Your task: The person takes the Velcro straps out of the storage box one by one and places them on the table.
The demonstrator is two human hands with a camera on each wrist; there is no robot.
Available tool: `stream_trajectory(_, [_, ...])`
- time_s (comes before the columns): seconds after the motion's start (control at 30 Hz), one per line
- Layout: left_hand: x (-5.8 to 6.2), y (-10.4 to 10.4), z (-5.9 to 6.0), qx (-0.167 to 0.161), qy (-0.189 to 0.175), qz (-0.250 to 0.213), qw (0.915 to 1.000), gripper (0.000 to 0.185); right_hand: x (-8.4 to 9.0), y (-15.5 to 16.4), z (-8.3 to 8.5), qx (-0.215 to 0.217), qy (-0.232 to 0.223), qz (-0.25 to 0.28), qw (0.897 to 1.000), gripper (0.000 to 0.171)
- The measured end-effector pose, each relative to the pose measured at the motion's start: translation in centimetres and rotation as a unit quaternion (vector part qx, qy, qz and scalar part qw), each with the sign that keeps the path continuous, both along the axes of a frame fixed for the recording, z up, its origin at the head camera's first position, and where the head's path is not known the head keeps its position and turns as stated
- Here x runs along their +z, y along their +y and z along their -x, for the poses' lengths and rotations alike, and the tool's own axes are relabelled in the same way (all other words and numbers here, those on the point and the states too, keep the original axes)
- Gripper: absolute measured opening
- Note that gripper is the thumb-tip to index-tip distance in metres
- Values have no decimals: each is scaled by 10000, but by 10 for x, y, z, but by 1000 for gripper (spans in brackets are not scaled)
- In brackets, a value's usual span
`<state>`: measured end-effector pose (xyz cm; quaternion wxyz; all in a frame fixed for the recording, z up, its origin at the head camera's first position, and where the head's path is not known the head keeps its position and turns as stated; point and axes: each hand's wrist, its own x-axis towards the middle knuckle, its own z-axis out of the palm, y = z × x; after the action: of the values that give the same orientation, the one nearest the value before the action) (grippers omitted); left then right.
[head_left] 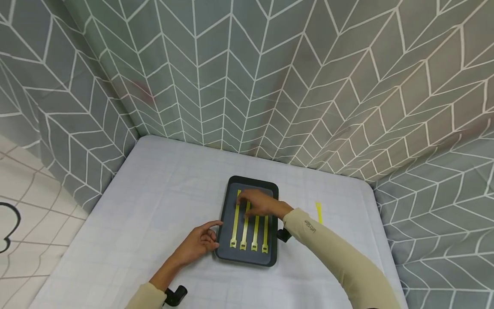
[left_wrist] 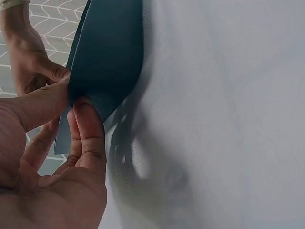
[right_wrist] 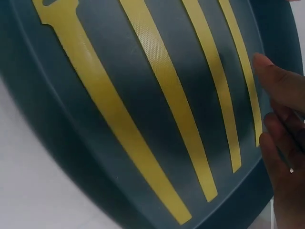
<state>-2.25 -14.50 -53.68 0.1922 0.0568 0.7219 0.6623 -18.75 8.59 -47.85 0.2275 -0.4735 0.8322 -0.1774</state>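
A dark rectangular tray (head_left: 247,258) lies on the white-covered table, with several yellow cable straps (head_left: 234,229) side by side in it, slotted heads toward the near end. My left hand (head_left: 197,243) is at the tray's left edge; in the left wrist view its thumb and fingers pinch the rim (left_wrist: 107,52). Over the tray's far half is my right hand (head_left: 257,202), fingers bent loosely. The right wrist view has its fingertips (right_wrist: 267,67) beside the leftmost strap (right_wrist: 245,71); whether they touch it is unclear. Nothing is visibly held there.
Another yellow strap (head_left: 318,210) lies on the table (head_left: 173,180) right of the tray, partly hidden by the right sleeve (head_left: 335,253). Patterned grey curtains (head_left: 247,86) hang behind the table and at both sides. Black wrist cameras (head_left: 176,296) are on both wrists.
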Motion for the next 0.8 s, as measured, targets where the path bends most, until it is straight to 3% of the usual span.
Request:
stream_trajectory(0.37, [-1, 0, 1, 51, -34, 11, 10000, 63, -11, -30, 3, 568, 90, -819, 9950, 34])
stream_trajectory(0.6, [-2, 2, 0, 60, -56, -49, 10000, 63, -21, -34, 4, 862, 486, -1126, 9887, 25])
stream_trajectory(0.8, [-2, 1, 0, 42, 14, -98, 9999, 63, -23, -35, 2, 1008, 884, -1095, 9849, 20])
